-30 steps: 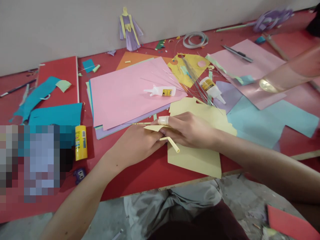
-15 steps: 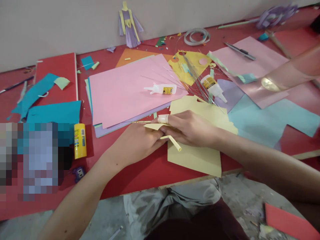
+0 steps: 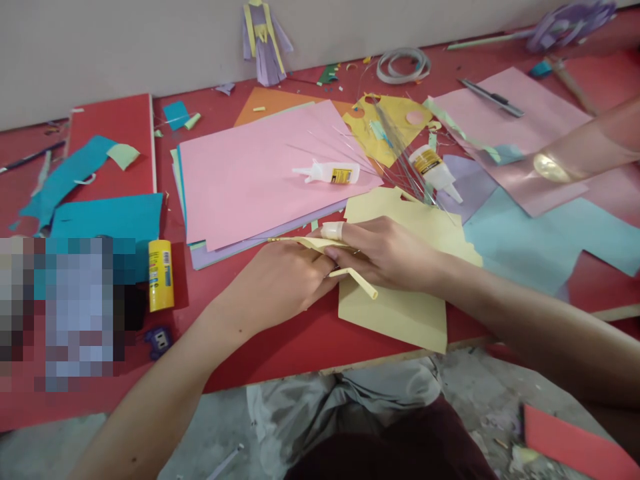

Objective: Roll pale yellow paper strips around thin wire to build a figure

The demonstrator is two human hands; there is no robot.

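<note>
My left hand (image 3: 283,273) and my right hand (image 3: 387,250) meet above the near part of the table. Both have closed fingers on a small pale yellow paper strip (image 3: 313,244), which is curled between them. From under the fingers pokes a thin yellow paper tube (image 3: 364,285), bent near its middle. White tape (image 3: 332,231) wraps one finger of my right hand. A thin gold-tinted piece shows beyond my left hand; its kind is unclear. Under my right hand lies a yellow paper sheet (image 3: 395,313). The fingertips are partly hidden.
Beyond my hands, a small glue bottle (image 3: 340,173) rests on stacked pink paper (image 3: 250,180). Another glue bottle (image 3: 433,168) lies beside thin wires. A glue stick (image 3: 160,275) is at left. Another person's forearm (image 3: 590,150) reaches in from the right, near a craft knife (image 3: 493,98).
The yellow paper strip appears more curled between my fingers, and the bent tube has shifted slightly right. Both hands stay together. The whole view has shifted a little.
</note>
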